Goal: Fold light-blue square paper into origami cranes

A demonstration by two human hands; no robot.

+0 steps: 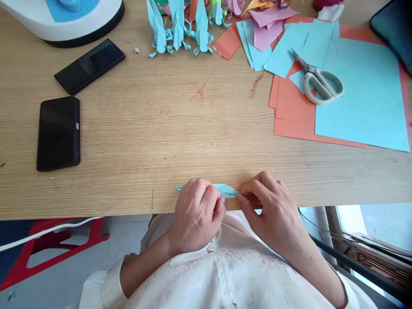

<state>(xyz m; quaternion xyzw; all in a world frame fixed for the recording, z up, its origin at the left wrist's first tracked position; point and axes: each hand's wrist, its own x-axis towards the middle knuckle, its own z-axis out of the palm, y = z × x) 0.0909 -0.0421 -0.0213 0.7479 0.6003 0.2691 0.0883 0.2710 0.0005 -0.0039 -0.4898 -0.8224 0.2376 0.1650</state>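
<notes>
A narrow, pointed piece of folded light-blue paper (225, 189) lies along the table's front edge. My left hand (198, 212) is closed over its middle and left part, with the thin left tip sticking out past the knuckles. My right hand (272, 210) pinches the right tip between thumb and forefinger. Part of the paper is hidden under the left fingers.
Several blue origami figures (202, 30) stand at the back. Blue and orange paper sheets (363, 98) lie at the right, with scissors (323, 86) on them. Two black devices, a phone-like slab (59, 133) and another slab (90, 66), rest at the left near a white base (86, 32).
</notes>
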